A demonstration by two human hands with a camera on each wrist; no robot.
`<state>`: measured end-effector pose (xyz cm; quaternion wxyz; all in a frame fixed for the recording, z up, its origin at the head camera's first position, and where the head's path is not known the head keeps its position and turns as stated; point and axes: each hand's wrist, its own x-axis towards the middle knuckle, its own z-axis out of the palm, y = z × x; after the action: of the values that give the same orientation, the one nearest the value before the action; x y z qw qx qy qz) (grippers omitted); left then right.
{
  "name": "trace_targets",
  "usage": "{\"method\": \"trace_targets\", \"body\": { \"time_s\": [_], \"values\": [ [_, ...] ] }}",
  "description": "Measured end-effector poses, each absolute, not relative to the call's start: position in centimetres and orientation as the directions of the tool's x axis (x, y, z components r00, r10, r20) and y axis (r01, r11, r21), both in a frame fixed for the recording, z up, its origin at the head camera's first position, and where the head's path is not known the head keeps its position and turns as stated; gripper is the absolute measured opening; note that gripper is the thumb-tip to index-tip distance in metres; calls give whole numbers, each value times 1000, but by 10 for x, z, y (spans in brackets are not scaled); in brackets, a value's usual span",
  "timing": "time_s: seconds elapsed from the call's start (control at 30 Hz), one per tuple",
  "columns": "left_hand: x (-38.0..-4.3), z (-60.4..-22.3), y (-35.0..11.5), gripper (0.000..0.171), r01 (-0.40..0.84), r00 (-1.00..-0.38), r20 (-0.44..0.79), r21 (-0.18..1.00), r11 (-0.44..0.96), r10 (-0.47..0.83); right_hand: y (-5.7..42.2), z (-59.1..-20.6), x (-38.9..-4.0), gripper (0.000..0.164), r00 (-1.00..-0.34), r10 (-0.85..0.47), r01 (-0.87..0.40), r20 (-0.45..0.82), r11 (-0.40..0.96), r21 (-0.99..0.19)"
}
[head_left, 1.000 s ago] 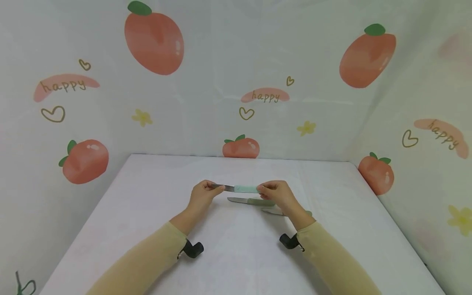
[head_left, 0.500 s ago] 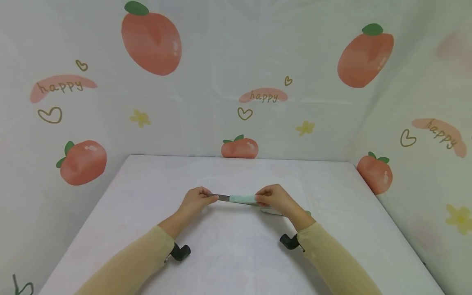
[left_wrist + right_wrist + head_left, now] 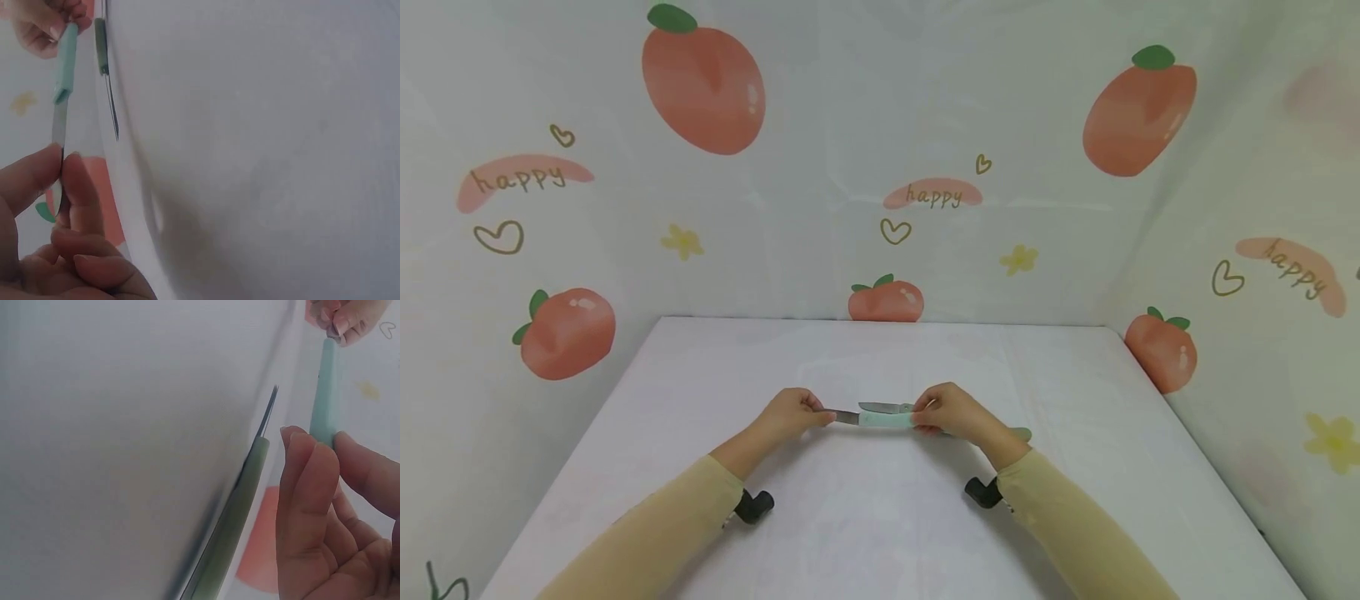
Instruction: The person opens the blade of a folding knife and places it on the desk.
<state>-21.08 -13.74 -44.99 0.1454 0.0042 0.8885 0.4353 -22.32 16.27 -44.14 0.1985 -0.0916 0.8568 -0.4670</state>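
A knife with a mint handle (image 3: 886, 420) is held level above the table, between both hands. My left hand (image 3: 792, 411) pinches its metal blade (image 3: 59, 125) between thumb and fingers. At the other end, my right hand (image 3: 953, 411) pinches the handle's butt. Just behind the mint handle lies a second knife, its blade (image 3: 883, 407) showing and its handle mostly covered by the right hand. A green knife handle (image 3: 1021, 434) pokes out to the right of that hand, the rest largely hidden. The right wrist view shows a green-handled knife (image 3: 231, 519) on the table, beside the right hand.
The white-covered table (image 3: 850, 517) reaches back to a printed cloth wall (image 3: 820, 250) with fruit drawings. More of this cloth stands along the left and right sides. A small black camera (image 3: 752, 506) is worn at each wrist.
Both hands have brought the mint-handled knife nearer the person and a little to the left. It has passed over the green-handled knife, whose blade now shows behind it.
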Motion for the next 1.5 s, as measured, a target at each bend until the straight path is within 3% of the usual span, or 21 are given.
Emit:
{"method": "trace_targets", "body": {
  "time_s": [0.37,1.2,1.5],
  "values": [
    [-212,-456,-150,29,-58,-943,-285,650,758,172,151,-438,-220,9,-908,-347,-46,-233,638,-769],
    [-212,-453,-148,35,-66,-947,-296,558,827,124,137,-442,-219,20,-932,-280,-96,-231,804,-586],
    [-206,-447,-145,35,-88,-951,-296,528,845,87,136,-443,-222,12,-942,-258,-87,-213,804,-588]
  ]
}}
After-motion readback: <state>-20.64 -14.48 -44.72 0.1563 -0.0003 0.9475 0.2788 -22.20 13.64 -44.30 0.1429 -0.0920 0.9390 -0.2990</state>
